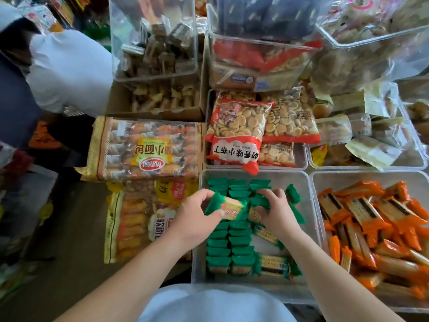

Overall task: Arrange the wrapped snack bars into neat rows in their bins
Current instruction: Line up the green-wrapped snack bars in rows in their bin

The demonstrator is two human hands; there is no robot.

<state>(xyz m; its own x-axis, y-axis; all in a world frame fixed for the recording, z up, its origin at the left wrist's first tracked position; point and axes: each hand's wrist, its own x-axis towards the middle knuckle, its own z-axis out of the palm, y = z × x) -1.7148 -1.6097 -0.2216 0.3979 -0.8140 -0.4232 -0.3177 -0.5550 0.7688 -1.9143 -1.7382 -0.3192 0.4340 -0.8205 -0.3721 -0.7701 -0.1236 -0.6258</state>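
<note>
Crowded shop display of snack bins; green bars go into rows in a clear bin [255, 174].
Left hand [197, 212] pinches one green bar [226, 206] by its long edges, just above the stacked rows [228, 238]. Right hand [276, 210] lies beside it, fingers [267, 196] curled onto loose bars [255, 214] mid-bin, grip hidden. Wrappers look light and slick, contents probably crumbly: hold the body, not the crimped ends.

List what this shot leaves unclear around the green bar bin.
Head view: whether the right hand grips a bar; its own fingers hide it.
Head view: rows beneath the left hand and its green bar; covered by them.
Head view: the orange bar bin; cut off by the right edge.
Head view: contents of the top clear bins; blur and glare.
</note>
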